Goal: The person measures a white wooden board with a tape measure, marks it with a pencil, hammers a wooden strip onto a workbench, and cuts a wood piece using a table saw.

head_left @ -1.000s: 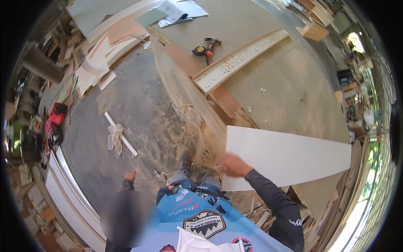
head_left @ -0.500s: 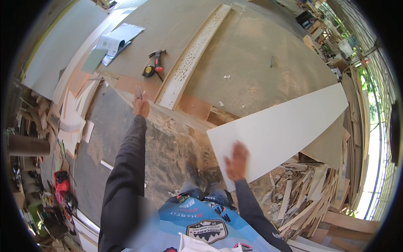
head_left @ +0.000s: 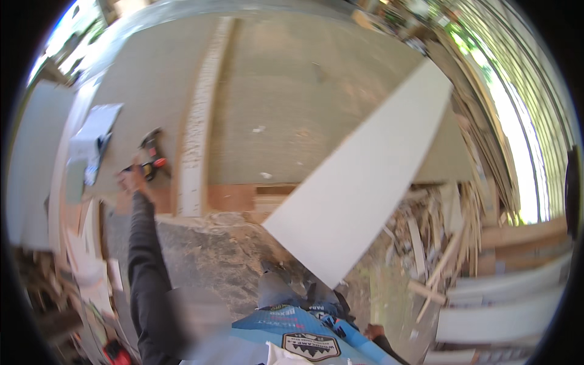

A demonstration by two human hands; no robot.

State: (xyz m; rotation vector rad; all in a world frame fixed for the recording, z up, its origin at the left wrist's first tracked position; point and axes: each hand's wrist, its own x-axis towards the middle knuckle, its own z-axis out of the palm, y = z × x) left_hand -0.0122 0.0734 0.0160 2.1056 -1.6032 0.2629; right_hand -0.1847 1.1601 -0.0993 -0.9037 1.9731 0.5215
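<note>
My left hand (head_left: 132, 180) reaches over the near left part of the worktable (head_left: 274, 121), its slightly blurred fingers apart beside a black and yellow tape measure (head_left: 148, 171). I cannot tell whether they touch it. A claw hammer (head_left: 151, 144) with a dark and red handle lies right behind the tape measure. My right hand (head_left: 373, 331) hangs low beside my shirt, away from the table; its fingers are too small and blurred to read. A white tapering panel (head_left: 365, 176) lies slanted across the table's right side, its wide end jutting over the near edge.
A long narrow strip (head_left: 198, 121) with raised edges and dark specks runs front to back on the table. Papers (head_left: 97, 134) lie at the left. Wood offcuts (head_left: 420, 234) are heaped on the floor at the right, with stacked boards (head_left: 505, 310) nearer me.
My right hand has left the white panel and dropped to my side. My left hand has moved from the table's near edge to the tape measure. The whole view has turned.
</note>
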